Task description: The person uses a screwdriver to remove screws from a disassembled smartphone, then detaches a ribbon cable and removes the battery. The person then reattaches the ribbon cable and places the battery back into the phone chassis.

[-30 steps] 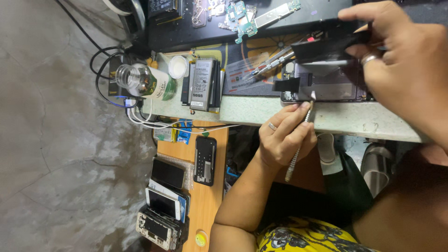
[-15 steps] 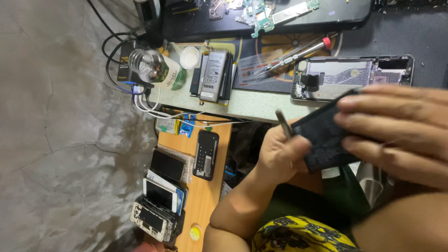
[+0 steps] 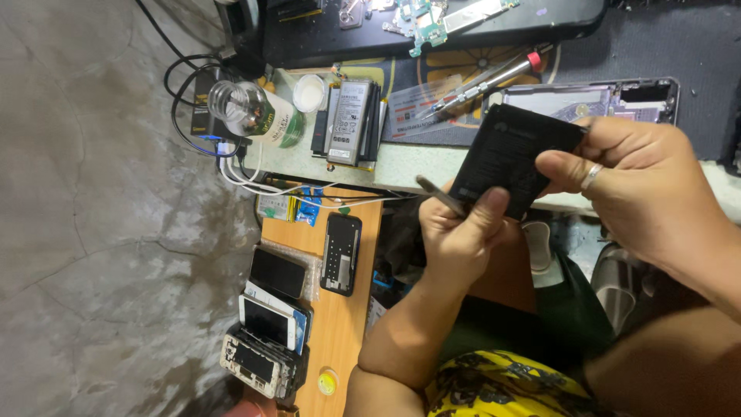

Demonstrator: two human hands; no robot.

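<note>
Black phone battery (image 3: 511,157) | pinching w/ both hands: left hand (image 3: 463,232) gripping batt + thin tool (image 3: 437,194), right hand (image 3: 648,185) clamping far edge | above open phone (image 3: 617,96)

Two hands are at work, the left hand (image 3: 463,232) and the right hand (image 3: 648,193), sharing one black battery (image 3: 513,158). At eleven o'clock stand one glass bottle (image 3: 251,112) and one stack of batteries (image 3: 351,123). One screwdriver (image 3: 486,81) lies at twelve. About five phones (image 3: 278,309) pile at seven.

Cracked grey concrete floor (image 3: 85,232) beside a wooden shelf (image 3: 343,324) and workbench (image 3: 401,166).
</note>
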